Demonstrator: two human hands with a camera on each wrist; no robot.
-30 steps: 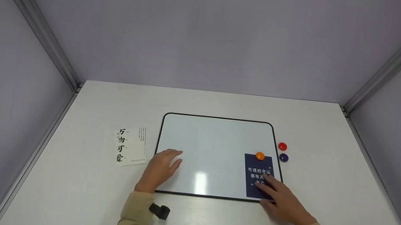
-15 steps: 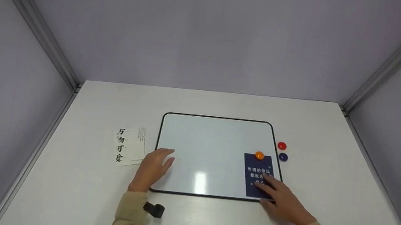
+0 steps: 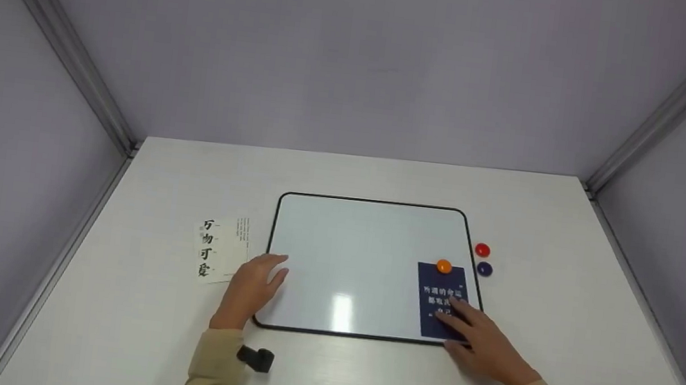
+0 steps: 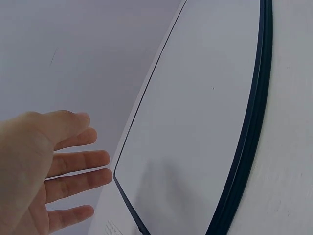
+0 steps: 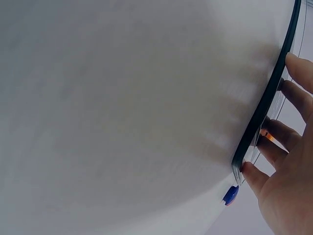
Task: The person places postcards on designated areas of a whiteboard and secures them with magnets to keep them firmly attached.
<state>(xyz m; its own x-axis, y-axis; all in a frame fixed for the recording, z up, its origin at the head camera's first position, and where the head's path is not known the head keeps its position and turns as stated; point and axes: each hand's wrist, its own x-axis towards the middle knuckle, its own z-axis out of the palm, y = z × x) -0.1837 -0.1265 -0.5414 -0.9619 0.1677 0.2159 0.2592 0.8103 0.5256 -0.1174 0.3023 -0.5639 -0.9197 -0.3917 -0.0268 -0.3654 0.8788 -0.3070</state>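
A whiteboard [image 3: 356, 246] with a black rim lies flat on the white table. Over its left edge hovers my left hand [image 3: 248, 288], fingers spread and holding nothing. A white card [image 3: 223, 250] with black calligraphy lies just left of that hand on the table. At the board's lower right corner is a dark blue card [image 3: 428, 322] with white characters, and an orange round magnet [image 3: 444, 266] sits on its top edge. My right hand [image 3: 487, 344] rests its fingertips on this card; its thumb is by the board's front rim. The palm covers the card's lower right corner.
A red magnet [image 3: 482, 250] and a dark blue magnet [image 3: 485, 269] lie on the table just right of the board. A grey wall [image 3: 358, 58] rises behind the table [image 3: 80, 292], and panels stand at both sides.
My left hand has moved left, from over the board to its left edge, close to the white card. The right hand has stayed on the blue card.
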